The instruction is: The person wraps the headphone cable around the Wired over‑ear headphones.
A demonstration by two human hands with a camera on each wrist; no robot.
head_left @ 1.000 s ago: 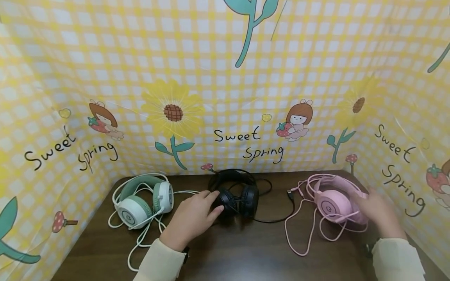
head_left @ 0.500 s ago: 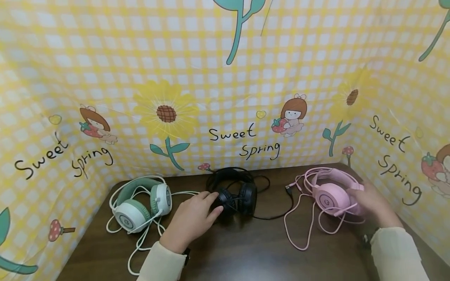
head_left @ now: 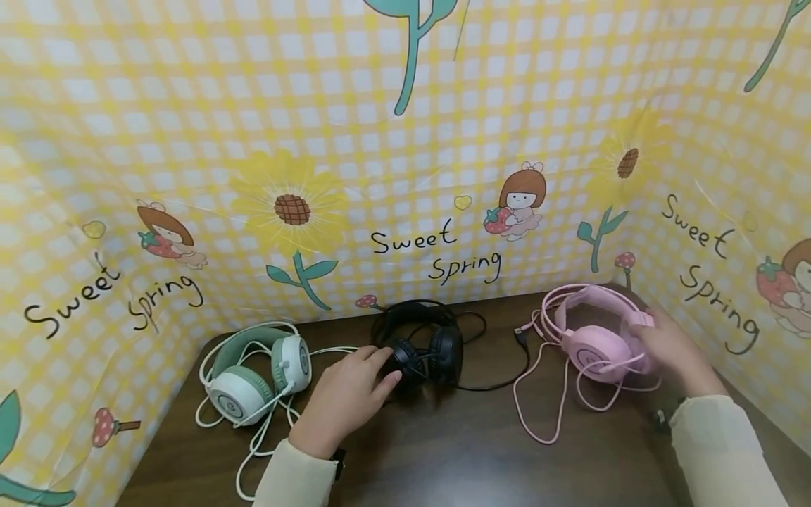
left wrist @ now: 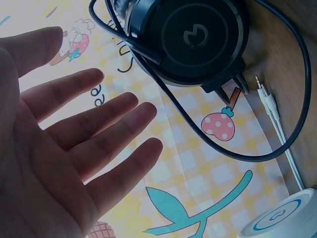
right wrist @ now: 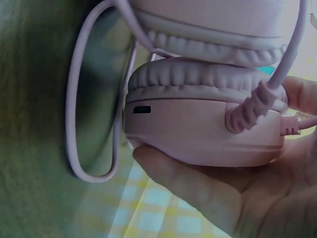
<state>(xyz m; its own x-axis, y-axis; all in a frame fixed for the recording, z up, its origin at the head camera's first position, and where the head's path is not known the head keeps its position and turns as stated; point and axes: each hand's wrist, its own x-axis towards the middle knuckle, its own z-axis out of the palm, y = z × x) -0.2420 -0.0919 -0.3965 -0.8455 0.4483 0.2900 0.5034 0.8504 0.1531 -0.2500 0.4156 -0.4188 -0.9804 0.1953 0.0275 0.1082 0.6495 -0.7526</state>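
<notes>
Pink headphones lie near the right end of the table. My right hand grips their right ear cup. In the right wrist view, the thumb lies along the outside of that pink ear cup; the other fingers are mostly hidden behind it. Black headphones rest at the middle of the back edge. Beside their left cup is my left hand. The left wrist view shows its fingers straight and spread, holding nothing, with the black ear cup beyond them.
White-and-green headphones sit at the left with a loose white cable. A pink cable loops forward on the brown table. The black cable reaches toward the pink plug. Yellow checked cloth encloses the back and sides.
The head view has shifted and tilted slightly. My right hand stays at the pink headphones' ear cup, which has moved very little. My left hand keeps its place by the black headphones.
</notes>
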